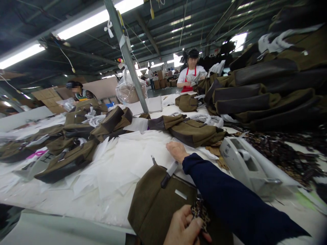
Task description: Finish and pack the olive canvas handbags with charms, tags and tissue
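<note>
An olive-green bag point(153, 194) with a small pale label and a dark zipper pull lies in front of me. Low over it, my left hand point(184, 226) is closed, its fingers pinching a leopard-print strap point(201, 214) with a metal clasp. My right hand point(176, 151), in a navy sleeve, reaches past the bag to the edge of a spread of thin white paper sheets point(133, 153). Its fingers are bent together on a sheet at that edge; the fingertips are partly hidden.
A grey tape dispenser point(242, 163) stands to the right, near a heap of leopard-print straps point(288, 156). Stacked olive bags point(265, 98) rise behind it. More bags point(68, 160) lie left. A slanted metal post point(127, 56) stands beyond the sheets. Two co-workers are across the table.
</note>
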Demonstrator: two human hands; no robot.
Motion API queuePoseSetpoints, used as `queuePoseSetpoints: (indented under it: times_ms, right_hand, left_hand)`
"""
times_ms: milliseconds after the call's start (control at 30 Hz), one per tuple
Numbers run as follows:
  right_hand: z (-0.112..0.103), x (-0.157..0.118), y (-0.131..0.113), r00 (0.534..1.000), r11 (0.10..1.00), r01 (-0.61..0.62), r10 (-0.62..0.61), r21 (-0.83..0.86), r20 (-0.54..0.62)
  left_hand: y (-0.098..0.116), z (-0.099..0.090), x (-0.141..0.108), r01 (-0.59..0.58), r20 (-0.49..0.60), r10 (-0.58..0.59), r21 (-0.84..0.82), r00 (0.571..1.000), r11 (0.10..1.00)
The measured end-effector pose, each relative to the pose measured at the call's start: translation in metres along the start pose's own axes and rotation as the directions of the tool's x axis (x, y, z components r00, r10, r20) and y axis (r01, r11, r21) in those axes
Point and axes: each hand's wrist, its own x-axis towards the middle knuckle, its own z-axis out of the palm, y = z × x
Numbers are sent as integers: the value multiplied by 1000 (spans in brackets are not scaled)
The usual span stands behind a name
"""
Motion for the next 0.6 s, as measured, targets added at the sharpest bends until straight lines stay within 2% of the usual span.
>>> queuePoseSetpoints:
  times_ms: [200, 300, 367, 400, 433, 467, 500, 533, 567, 600]
  right_hand:
    - [-25, -6, -10, 982, 966, 51, -3, 252, -188]
    - [-52, -14, -18, 954, 905, 77, 55, 418, -295]
    - [-78, -30, -21, 938, 810, 124, 94, 573, -335]
    - [-91, -43, -20, 934, 730, 156, 109, 666, -339]
    - [-105, -59, -19, 938, 500, 222, 124, 837, -323]
    - [-118, -79, -17, 959, 241, 235, 102, 942, -265]
    - [-128, -100, -14, 976, 52, 201, 74, 978, -204]
    - [-136, -123, -11, 990, -69, 137, 41, 988, -134]
    - [-140, -147, -6, 999, -124, 47, -6, 991, -48]
    - [-140, -169, -1, 997, -141, -55, -60, 988, 47]
  left_hand:
    - [2, 2, -2, -8, -1, 8, 27, 1000, 1000]
    - [9, 6, -7, 6, -23, -5, 44, 1000, 999]
    - [16, 9, -12, 21, -33, -20, 52, 999, 998]
    - [20, 10, -14, 26, -32, -24, 54, 999, 998]
    - [23, 10, -15, 26, -26, -25, 53, 999, 998]
    - [25, 10, -16, 24, -20, -23, 47, 1000, 999]
    - [27, 10, -16, 20, -15, -20, 38, 1000, 999]
    - [29, 9, -16, 27, -16, -27, 32, 1000, 999]
    - [30, 8, -14, 43, -25, -42, 27, 999, 999]
    - [31, 7, -12, 65, -44, -64, 28, 997, 997]
